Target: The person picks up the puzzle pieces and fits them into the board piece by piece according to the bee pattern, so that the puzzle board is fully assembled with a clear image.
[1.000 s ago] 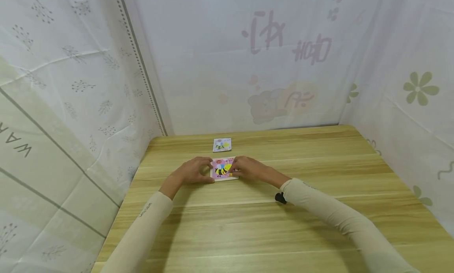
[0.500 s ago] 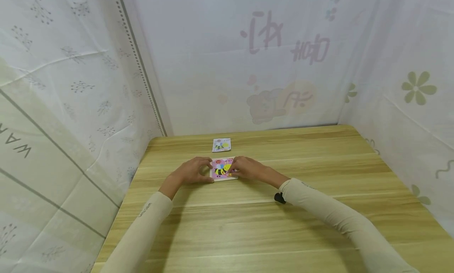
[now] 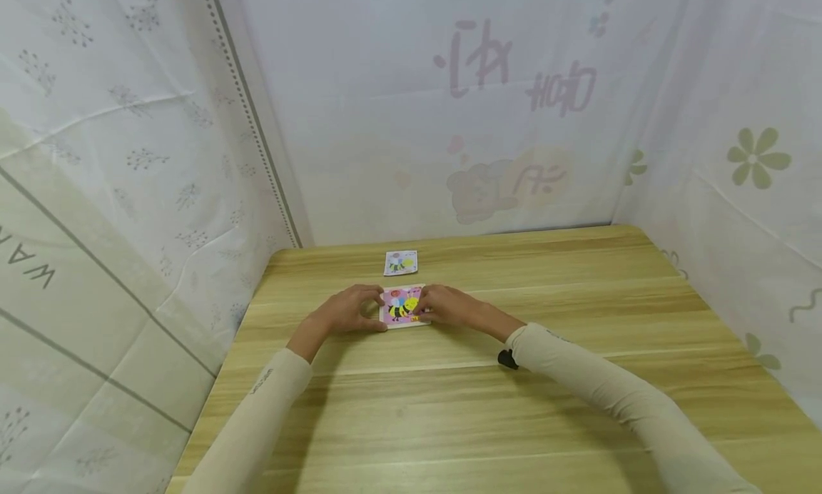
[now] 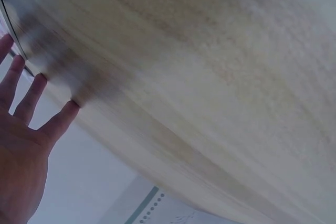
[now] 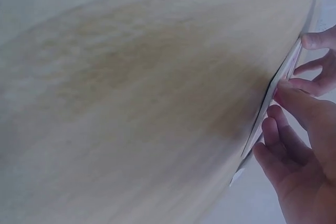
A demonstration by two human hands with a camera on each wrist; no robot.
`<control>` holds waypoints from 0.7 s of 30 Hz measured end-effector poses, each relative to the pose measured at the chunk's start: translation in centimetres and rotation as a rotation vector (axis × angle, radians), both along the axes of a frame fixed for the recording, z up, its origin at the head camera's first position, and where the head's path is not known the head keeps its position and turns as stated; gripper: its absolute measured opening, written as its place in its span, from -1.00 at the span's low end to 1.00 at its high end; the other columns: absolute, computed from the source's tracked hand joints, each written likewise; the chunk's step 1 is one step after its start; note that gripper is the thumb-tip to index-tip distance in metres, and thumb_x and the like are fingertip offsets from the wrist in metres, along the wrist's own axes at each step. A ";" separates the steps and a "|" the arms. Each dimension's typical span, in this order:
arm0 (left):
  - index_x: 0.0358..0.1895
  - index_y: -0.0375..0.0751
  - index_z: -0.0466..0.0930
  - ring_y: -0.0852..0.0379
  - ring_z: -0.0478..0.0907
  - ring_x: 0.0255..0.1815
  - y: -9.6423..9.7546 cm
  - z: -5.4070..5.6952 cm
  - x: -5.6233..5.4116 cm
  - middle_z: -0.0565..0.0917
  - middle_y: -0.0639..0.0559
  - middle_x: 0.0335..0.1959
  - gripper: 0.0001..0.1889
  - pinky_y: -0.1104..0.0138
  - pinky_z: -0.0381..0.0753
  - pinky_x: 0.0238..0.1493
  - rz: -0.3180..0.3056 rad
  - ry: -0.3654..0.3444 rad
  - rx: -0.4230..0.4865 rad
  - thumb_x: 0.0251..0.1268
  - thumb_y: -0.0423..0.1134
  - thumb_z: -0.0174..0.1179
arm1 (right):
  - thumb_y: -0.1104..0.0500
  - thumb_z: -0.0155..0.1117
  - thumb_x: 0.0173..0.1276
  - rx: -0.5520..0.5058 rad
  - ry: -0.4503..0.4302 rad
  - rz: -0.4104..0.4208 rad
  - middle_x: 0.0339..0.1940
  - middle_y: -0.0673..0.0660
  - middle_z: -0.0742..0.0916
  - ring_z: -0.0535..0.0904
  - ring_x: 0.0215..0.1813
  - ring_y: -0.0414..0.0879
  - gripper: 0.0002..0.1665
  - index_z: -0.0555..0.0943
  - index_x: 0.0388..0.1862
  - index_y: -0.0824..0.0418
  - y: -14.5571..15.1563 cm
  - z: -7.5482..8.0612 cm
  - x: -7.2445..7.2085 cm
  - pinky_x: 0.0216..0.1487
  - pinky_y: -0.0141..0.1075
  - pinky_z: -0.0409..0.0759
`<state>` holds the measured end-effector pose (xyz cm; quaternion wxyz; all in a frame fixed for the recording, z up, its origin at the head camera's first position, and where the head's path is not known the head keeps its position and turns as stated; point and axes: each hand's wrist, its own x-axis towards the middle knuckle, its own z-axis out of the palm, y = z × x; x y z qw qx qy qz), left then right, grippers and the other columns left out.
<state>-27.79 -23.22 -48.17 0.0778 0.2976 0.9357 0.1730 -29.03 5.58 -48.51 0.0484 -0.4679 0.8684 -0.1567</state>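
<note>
A flat picture puzzle [image 3: 397, 310] lies on the table, a yellow-and-black bee on pink inside a pale frame. My left hand [image 3: 347, 310] holds its left side, thumb at the near corner and index finger higher up. The other fingers of the left hand [image 4: 21, 145] spread straight against the tabletop in the left wrist view. Over the puzzle's right part my right hand [image 3: 452, 305] pinches with thumb and index finger at a small piece, mostly hidden. In the right wrist view the right hand [image 5: 304, 150] has its thumb tip on pink by the frame's edge.
Behind the puzzle a small card [image 3: 401, 263] with a similar bee picture lies flat on the wooden table [image 3: 411, 422]. Patterned cloth hangs [image 3: 449, 144] along the back and both sides. A black device [image 3: 507, 358] is strapped at the right wrist.
The right fingertips have shifted slightly at the puzzle's lower right, and a yellow-orange patch shows more plainly beside them. The left hand and the card stay in place.
</note>
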 end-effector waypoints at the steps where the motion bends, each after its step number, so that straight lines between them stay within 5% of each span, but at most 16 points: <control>1: 0.12 -0.07 0.71 -0.15 0.36 0.51 0.0 -0.1 0.0 0.50 -0.08 0.45 -0.42 -0.07 0.31 0.53 0.002 -0.003 0.000 0.21 0.26 0.45 | 0.18 0.37 0.50 0.003 -0.002 0.000 -0.10 0.10 0.76 0.65 -0.07 -0.12 -0.77 0.81 0.03 0.21 0.0 -0.1 0.0 -0.03 -0.31 0.65; 16: 0.14 -0.19 0.70 -0.17 0.44 0.46 -0.7 -1.0 0.5 0.57 -0.13 0.40 -0.37 -0.07 0.35 0.50 0.030 -0.014 0.100 0.19 0.21 0.49 | 0.18 0.37 0.50 -0.032 0.018 0.002 -0.07 0.10 0.78 0.68 -0.04 -0.11 -0.77 0.81 0.03 0.21 -0.1 -0.6 0.2 0.03 -0.29 0.68; 21: 0.35 -0.23 0.57 -0.18 0.40 0.49 -0.5 -0.6 0.9 0.54 -0.14 0.42 -0.26 -0.09 0.34 0.50 0.090 -0.017 0.093 0.27 0.22 0.43 | 0.13 0.34 0.53 -0.113 0.063 -0.067 0.01 0.12 0.76 0.67 0.07 -0.05 -0.73 0.78 0.07 0.23 0.9 -0.6 0.5 0.13 -0.19 0.68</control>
